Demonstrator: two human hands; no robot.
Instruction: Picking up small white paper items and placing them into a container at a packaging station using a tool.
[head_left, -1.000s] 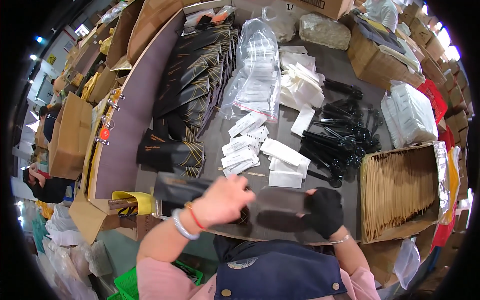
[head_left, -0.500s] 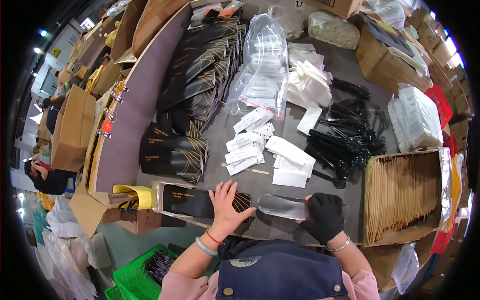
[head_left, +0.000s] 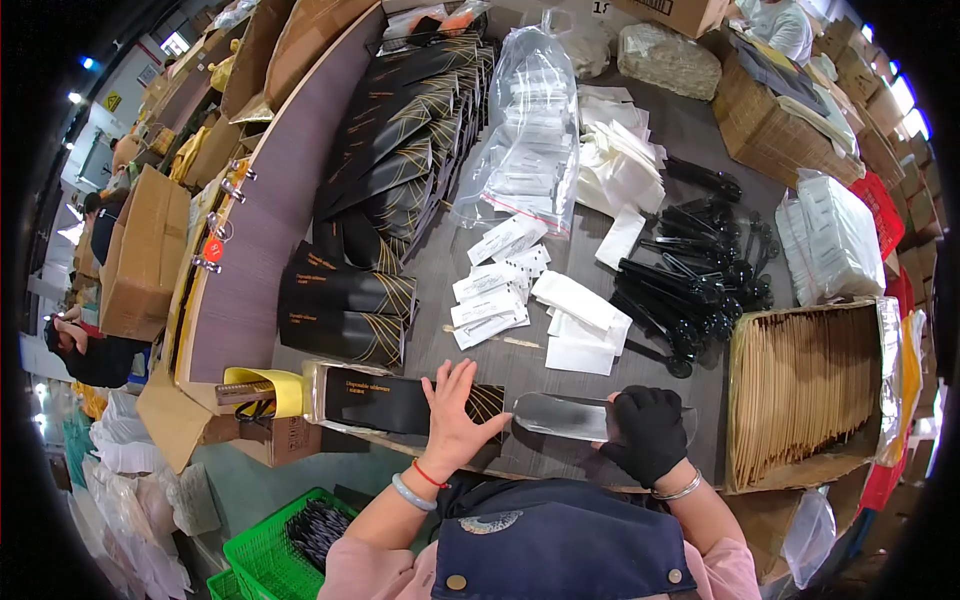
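My bare left hand lies with fingers stretched apart on a black printed cutlery sleeve with gold lines, which sits in a shallow holder. Its thumb reaches close to the left end of a long clear plastic sleeve. In a black fingerless glove, my right hand grips the right part of that clear sleeve, its fingers curled over it. Beyond my hands lie white paper packets, folded white napkins and a pile of black plastic spoons.
Black cutlery sleeves overlap in rows at the left. At the right stands a box of thin wooden sticks. A clear bag of packets and wrapped white packs lie farther back. A green basket stands below the table.
Both hands and the clear sleeve hold almost the same place. A person in a light top has come further into sight at the far upper right.
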